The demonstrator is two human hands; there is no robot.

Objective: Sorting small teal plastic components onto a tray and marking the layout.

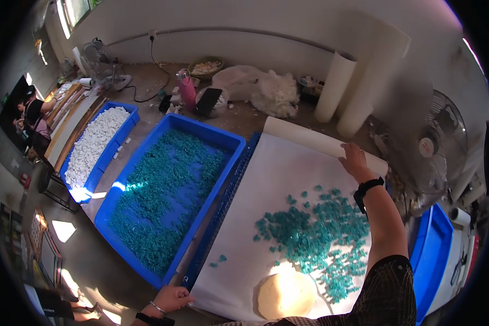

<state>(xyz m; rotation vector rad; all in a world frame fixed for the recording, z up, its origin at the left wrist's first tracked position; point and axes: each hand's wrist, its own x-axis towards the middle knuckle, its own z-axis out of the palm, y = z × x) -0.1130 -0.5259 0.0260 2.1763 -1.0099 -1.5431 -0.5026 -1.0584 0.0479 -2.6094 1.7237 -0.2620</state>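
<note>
A white paper sheet (239, 217) lies over a blue tray (214, 231), whose left rim shows beside it. Its far end runs into a paper roll (299, 138). My right hand (355, 160) reaches across to that roll, its fingers bent over it. Down at the near left corner, my left hand (173, 299) is closed with its fingertips at the sheet's edge. Many small teal pieces (315, 231) are spread over the right half of the sheet, and a few lie apart at the left. A pale round thing (282, 293) sits near me in bright sunlight.
Left stands a blue tray (236, 144) of teal pieces, then a blue tray (133, 111) of white pieces. Behind are a pink bottle (186, 89), a phone (208, 101) and upright rolls (336, 87). A fan (432, 146) stands right. A person (33, 111) works far left.
</note>
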